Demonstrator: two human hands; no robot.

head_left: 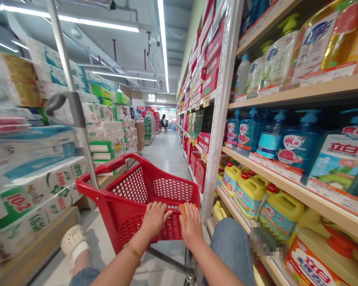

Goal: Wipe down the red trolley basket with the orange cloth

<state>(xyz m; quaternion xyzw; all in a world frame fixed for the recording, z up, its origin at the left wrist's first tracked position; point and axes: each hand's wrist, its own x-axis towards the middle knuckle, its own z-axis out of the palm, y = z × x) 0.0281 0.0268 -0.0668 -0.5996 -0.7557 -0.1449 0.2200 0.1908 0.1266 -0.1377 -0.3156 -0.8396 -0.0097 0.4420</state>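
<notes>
In front of me stands a red plastic shopping cart (127, 186) with lattice walls, a tall metal pole and a grey pole grip (66, 108). My left hand (155, 217) rests on the cart's near rim, its fingers bent over the edge and its thumb pointing right. Just right of it, my right hand (191, 223) is over the same rim. A flat orange thing (183, 211) shows beside and under its fingers, mostly covered; I cannot make out its kind. The part of the cart's inside that shows holds nothing.
Close on the right, shelves hold pump bottles (292, 147) and yellow detergent jugs (249, 194). Stacked tissue packs (38, 198) line the left. A tiled aisle (164, 147) runs ahead to a distant person (164, 121). My knees flank the cart.
</notes>
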